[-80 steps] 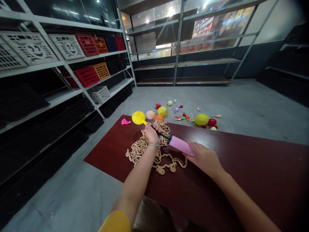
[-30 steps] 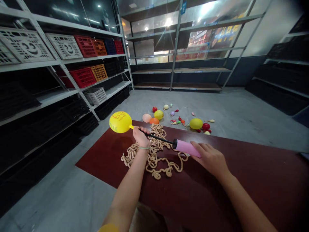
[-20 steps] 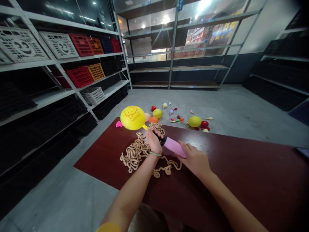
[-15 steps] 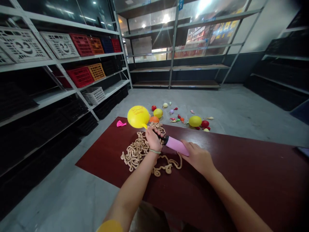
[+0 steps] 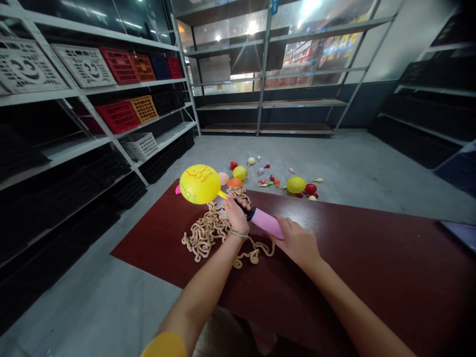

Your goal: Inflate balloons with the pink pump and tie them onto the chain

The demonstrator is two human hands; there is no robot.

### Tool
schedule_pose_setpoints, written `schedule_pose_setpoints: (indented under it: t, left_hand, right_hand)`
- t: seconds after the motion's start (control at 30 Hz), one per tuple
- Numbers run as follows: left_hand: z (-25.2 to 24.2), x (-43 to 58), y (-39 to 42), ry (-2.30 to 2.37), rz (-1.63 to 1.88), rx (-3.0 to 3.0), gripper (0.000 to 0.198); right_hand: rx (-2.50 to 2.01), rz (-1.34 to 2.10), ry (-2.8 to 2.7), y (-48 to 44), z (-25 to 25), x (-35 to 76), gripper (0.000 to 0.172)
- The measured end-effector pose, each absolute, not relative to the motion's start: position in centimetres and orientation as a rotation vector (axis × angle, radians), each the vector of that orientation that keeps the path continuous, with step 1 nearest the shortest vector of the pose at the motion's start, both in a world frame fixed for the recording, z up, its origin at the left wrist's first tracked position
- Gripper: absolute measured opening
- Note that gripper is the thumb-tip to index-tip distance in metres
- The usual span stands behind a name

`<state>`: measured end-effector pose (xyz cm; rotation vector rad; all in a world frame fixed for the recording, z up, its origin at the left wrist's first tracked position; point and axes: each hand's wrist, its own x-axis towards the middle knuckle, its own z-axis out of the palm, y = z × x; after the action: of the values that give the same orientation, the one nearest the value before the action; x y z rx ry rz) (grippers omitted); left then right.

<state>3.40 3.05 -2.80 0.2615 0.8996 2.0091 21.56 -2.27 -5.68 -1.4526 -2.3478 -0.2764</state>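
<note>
A yellow balloon [image 5: 200, 184] with printed writing is partly inflated, its neck on the tip of a pink and black hand balloon pump [image 5: 267, 223]. My left hand [image 5: 237, 214] is closed around the pump's black front end, by the balloon's neck. Round the rear of the pink barrel my right hand [image 5: 297, 242] is closed; its palm side is hidden. Below and behind my left hand a heap of tan, rope-like coils [image 5: 207, 230] lies on the dark red table [image 5: 357, 263]. Behind the yellow balloon shows a bit of a pink balloon [image 5: 178, 190].
Beyond the table, several inflated and limp balloons lie on the grey floor, among them a yellow one [image 5: 296, 185] and a red one [image 5: 311, 189]. A flat screen-like device [image 5: 459, 233] rests at the table's right. Shelving with crates [image 5: 119, 116] stands left.
The yellow balloon has grown larger and swung left, now covering most of the pink balloon. Both hands keep their hold on the pump. The view has shifted slightly to the right.
</note>
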Motion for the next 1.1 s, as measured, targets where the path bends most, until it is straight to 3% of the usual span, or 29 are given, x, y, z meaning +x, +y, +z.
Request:
schedule_pose_setpoints:
  t: [0.23, 0.57, 0.9, 1.1]
  left_hand:
    - [-1.5, 2.8, 3.2, 0.847, 2.073, 0.361, 0.028]
    - [1.4, -1.2, 3.3, 0.87, 2.321, 0.266, 0.015]
    - [-0.8, 3.7, 2.5, 0.9, 2.086, 0.435, 0.022]
    - [0.0, 0.7, 2.6, 0.89, 2.187, 0.4, 0.019]
  right_hand:
    - [-1.384, -0.21, -2.377, -1.0, -5.4, 23.1, 0.044]
    - [-1.339, -0.345, -2.37, 0.8, -6.2, 25.9, 0.035]
    - [-1.383, -0.314, -2.325, -2.4, -4.8, 21.1, 0.037]
    - [-1.274, -0.479, -2.354, -0.8, -4.5, 24.9, 0.042]
